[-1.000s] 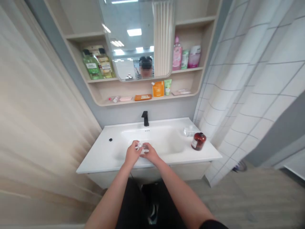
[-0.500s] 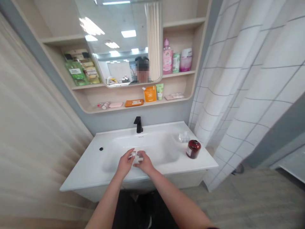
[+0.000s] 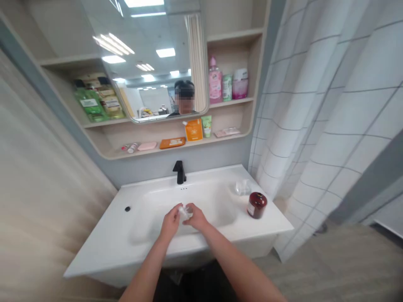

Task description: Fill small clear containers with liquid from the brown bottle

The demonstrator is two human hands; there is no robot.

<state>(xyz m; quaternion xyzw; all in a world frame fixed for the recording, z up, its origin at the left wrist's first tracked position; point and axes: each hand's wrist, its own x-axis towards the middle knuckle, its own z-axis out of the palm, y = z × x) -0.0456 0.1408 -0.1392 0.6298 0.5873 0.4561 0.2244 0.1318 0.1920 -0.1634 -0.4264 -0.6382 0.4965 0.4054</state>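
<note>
My left hand [image 3: 171, 221] and my right hand [image 3: 195, 217] meet over the front of the white sink basin [image 3: 154, 209]. Between them is a small clear plastic bottle [image 3: 186, 213] with a white top part. The fingers of my right hand curl round its clear body. My left fingertips are closed at the white top, which they partly cover. Blur hides the exact shape of the top.
A dark red-brown bottle [image 3: 257, 205] and a clear plastic item [image 3: 243, 187] stand on the right of the counter. The black faucet [image 3: 179, 172] rises behind the basin. Several toiletries line the shelf [image 3: 195, 144] under the mirror [image 3: 147, 54]. A tiled-pattern curtain [image 3: 280, 138] hangs at the right.
The view has shifted slightly, so the counter sits lower in the picture. My hands stay together on the small bottle, and its tilt and my fingers have turned a little.
</note>
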